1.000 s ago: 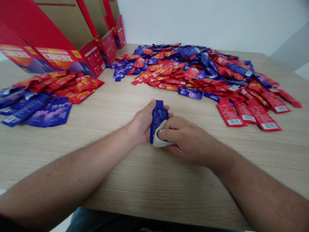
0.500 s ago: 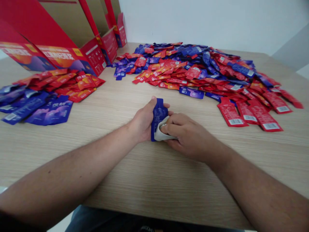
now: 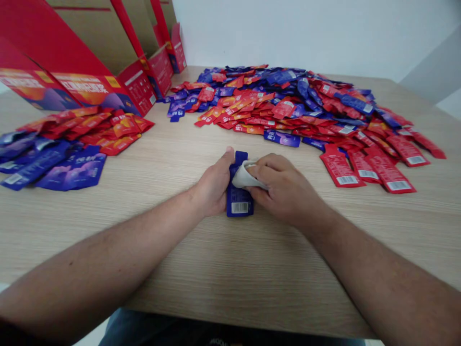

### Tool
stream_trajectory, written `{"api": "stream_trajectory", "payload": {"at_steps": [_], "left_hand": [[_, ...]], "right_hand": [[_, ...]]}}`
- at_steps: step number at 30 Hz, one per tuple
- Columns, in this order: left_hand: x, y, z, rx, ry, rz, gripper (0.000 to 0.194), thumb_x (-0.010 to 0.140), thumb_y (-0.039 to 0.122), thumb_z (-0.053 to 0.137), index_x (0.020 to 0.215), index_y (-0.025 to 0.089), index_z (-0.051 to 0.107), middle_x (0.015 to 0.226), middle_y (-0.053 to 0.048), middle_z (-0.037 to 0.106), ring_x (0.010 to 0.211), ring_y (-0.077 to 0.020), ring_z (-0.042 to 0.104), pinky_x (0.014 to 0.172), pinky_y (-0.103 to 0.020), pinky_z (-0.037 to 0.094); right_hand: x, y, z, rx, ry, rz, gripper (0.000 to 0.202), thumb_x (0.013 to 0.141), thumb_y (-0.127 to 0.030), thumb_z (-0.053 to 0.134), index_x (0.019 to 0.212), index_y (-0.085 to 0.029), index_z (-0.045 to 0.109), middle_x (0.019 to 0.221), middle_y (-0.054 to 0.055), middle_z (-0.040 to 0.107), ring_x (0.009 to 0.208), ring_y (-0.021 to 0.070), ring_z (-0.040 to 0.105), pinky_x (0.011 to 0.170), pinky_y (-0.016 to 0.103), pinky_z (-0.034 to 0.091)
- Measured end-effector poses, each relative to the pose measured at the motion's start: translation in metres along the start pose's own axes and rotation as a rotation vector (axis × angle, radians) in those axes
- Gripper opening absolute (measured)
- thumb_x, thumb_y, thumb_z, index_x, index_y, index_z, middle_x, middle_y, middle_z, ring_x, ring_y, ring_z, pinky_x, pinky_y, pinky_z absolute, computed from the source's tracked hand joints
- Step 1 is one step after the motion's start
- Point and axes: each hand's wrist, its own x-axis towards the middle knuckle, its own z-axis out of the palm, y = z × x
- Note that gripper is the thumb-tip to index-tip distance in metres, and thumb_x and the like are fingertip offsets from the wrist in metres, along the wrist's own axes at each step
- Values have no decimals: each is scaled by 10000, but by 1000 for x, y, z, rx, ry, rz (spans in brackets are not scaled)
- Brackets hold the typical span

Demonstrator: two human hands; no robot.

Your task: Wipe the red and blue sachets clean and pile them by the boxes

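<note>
A blue sachet (image 3: 239,196), its barcode end toward me, is held up by my left hand (image 3: 216,187), with the thumb along its left edge and the other fingers mostly hidden behind it. My right hand (image 3: 283,187) is closed on a folded white cloth (image 3: 242,176), which presses on the upper half of the sachet's printed face. Beyond both hands lies a big heap of red sachets (image 3: 284,109) and blue sachets (image 3: 282,138). A smaller pile of red and blue sachets (image 3: 74,168) lies to the left.
Tall red cardboard boxes (image 3: 135,86), open and brown inside, stand at the back left of the wooden table (image 3: 201,269). Behind the heap rises a white wall (image 3: 288,33). Several red sachets (image 3: 340,168) lie fanned out at the heap's right front.
The cloth in my right hand has moved from the sachet's lower part up to its upper half, uncovering the barcode. My left hand still holds the sachet in nearly the same place.
</note>
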Motion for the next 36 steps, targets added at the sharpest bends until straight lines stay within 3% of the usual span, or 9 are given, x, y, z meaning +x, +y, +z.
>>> {"api": "stream_trajectory", "payload": {"at_steps": [5, 9, 13, 18, 21, 25, 33, 36], "left_hand": [[-1, -1, 1, 23, 1, -4, 564, 1091, 544, 358, 1005, 129, 730, 774, -91, 748, 635, -192, 716, 585, -279, 554], [4, -6, -2, 13, 41, 32, 511, 1075, 543, 427, 1023, 133, 729, 737, -78, 732, 622, -192, 708, 638, -298, 578], [5, -10, -6, 89, 50, 26, 527, 1036, 604, 488, 1069, 135, 727, 727, -81, 733, 598, -194, 702, 657, -320, 600], [2, -11, -9, 222, -6, -24, 611, 1021, 687, 420, 1090, 162, 726, 720, -101, 734, 538, -217, 685, 542, -342, 592], [2, -11, -11, 225, -46, -6, 656, 1006, 723, 414, 1115, 160, 733, 723, -104, 736, 513, -203, 664, 525, -325, 572], [0, -11, -13, 281, -102, -5, 723, 984, 769, 404, 1121, 139, 731, 782, -131, 756, 587, -211, 695, 557, -320, 577], [2, -13, -14, 234, -106, 2, 757, 967, 801, 404, 1092, 131, 734, 745, -108, 735, 592, -196, 683, 589, -312, 568], [0, -10, -8, 130, -93, 40, 667, 1026, 707, 394, 1072, 134, 732, 728, -82, 726, 657, -203, 713, 647, -306, 577]], "right_hand": [[1, -1, -1, 30, -51, -116, 213, 926, -114, 621, 1091, -207, 719, 1024, 81, 698, 990, 255, 620, 944, 425, 505], [1, 2, -2, -14, 53, 43, 204, 933, -154, 655, 1125, -186, 713, 1065, 110, 697, 1002, 272, 627, 916, 421, 516], [2, 7, -5, -27, 72, 45, 206, 948, -161, 639, 1136, -196, 715, 1078, 105, 694, 1014, 272, 629, 929, 424, 515], [4, 11, -8, -26, 152, 126, 193, 940, -194, 655, 1124, -196, 712, 1058, 109, 690, 1017, 279, 631, 922, 426, 518], [4, 12, -8, -14, 109, 82, 210, 935, -168, 636, 1129, -201, 712, 1090, 109, 696, 1026, 276, 627, 935, 429, 510], [5, 15, -10, -40, 192, 195, 205, 927, -199, 661, 1126, -187, 710, 1046, 110, 696, 1015, 287, 632, 897, 423, 510], [4, 6, -12, -50, 151, 156, 206, 937, -185, 658, 1134, -176, 715, 1052, 116, 681, 1021, 284, 616, 917, 418, 497], [3, -4, -10, -58, 20, 38, 199, 947, -154, 629, 1117, -200, 723, 1047, 99, 684, 989, 269, 599, 920, 417, 486]]}}
